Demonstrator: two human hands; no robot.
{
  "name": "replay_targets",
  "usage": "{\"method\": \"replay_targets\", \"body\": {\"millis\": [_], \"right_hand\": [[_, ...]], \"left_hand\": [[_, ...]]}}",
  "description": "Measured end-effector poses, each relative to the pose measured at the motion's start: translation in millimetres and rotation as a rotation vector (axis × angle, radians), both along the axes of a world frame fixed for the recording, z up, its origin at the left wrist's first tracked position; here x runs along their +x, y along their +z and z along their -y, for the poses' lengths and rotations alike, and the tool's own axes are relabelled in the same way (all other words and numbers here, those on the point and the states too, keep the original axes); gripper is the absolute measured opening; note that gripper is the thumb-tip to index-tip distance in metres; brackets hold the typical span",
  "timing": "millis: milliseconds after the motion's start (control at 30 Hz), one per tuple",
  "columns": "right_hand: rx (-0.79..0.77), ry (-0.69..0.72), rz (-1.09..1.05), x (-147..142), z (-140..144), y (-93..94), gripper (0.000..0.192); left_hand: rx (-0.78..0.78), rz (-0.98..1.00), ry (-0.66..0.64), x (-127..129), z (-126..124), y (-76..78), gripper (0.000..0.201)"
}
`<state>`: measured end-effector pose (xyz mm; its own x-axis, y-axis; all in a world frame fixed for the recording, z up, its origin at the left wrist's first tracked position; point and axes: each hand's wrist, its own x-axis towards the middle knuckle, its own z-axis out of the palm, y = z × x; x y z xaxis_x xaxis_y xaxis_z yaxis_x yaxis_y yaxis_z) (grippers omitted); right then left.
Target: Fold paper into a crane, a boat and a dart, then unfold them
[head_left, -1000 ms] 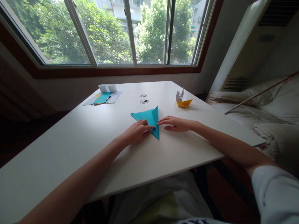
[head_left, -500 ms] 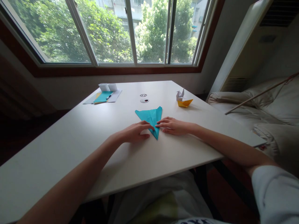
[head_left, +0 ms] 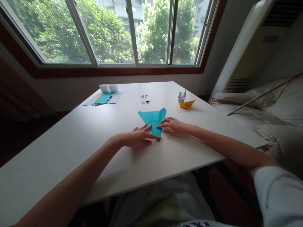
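Head view: both hands (head_left: 156,134) lie flat, fingertips pressing teal paper (head_left: 152,117).

A wide, dark-wood-framed window with white sliding sashes (head_left: 132,34) fills the wall from 10 to 1 o'clock, green trees and a pale building behind it (daylight is the only light seen). Below it, the large white rectangular table (head_left: 78,142) spreads across the centre. At 2 o'clock stands a tall cream floor air conditioner (head_left: 251,47); at 3 o'clock lies a crumpled cream sofa (head_left: 272,110).
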<state>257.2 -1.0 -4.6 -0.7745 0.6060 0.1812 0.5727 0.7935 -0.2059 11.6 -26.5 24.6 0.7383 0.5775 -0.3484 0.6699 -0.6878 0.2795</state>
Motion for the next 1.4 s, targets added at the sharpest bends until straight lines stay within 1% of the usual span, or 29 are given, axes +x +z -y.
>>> {"method": "replay_targets", "body": {"millis": [100,200,367,500,700,867,1033,1133,1267,1400], "right_hand": [[0.017,-0.053,-0.001,-9,-1,0.1,0.038],[0.033,-0.096,0.017,-20,-7,-0.2,0.037],[0.076,-0.152,0.110,-37,-31,-2.5,0.041],[0.074,-0.207,0.158,-42,-52,-4.2,0.051],[-0.017,-0.339,0.178,-36,-80,-5.0,0.063],[-0.061,-0.493,0.171,-26,-103,-7.8,0.072],[-0.073,-0.564,0.167,-14,-129,-13.8,0.080],[-0.077,-0.603,0.138,-5,-141,-16.4,0.079],[-0.082,-0.658,0.113,3,-147,-18.3,0.075],[-0.033,-0.614,0.079,1,-144,-15.7,0.067]], "left_hand": [[0.008,0.007,0.007,-1,-1,-1.3,0.044],[0.019,0.024,0.008,-3,-3,-3.6,0.044],[0.017,0.037,0.004,-4,-5,-5.9,0.044],[0.015,0.045,0.011,-3,-6,-5.9,0.043],[-0.009,0.011,0.030,-4,-6,-5.4,0.044],[-0.012,0.008,0.013,-6,-9,-7.4,0.045],[-0.012,0.014,0.021,-6,-9,-8.2,0.045],[-0.014,0.028,0.018,-6,-8,-7.5,0.044],[-0.001,0.046,0.009,-8,-8,-8.0,0.043],[0.002,0.056,0.003,-9,-8,-8.7,0.043]]}}
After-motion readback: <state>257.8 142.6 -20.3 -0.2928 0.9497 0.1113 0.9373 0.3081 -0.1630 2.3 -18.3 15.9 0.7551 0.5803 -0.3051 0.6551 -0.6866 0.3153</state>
